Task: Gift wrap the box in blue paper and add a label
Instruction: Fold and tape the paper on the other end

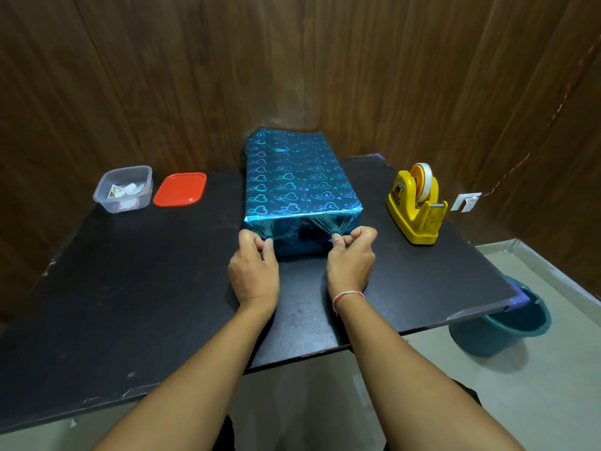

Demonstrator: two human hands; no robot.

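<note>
A long box [292, 177] wrapped in shiny blue paper with a heart pattern lies lengthwise in the middle of the black table [130, 288]. Its near end faces me, with blue paper folded down over it. My left hand [255, 271] pinches the paper at the near end's lower left corner. My right hand [351, 258] pinches a gathered fold of paper at the near end's right side. The box's far end sticks out past the table's back edge.
A yellow tape dispenser [416, 209] with a roll of tape stands to the right of the box. At the back left sit a clear plastic tub [125, 188] holding small labels and its red lid [180, 189]. A teal bucket [507, 323] stands on the floor under the table's right corner.
</note>
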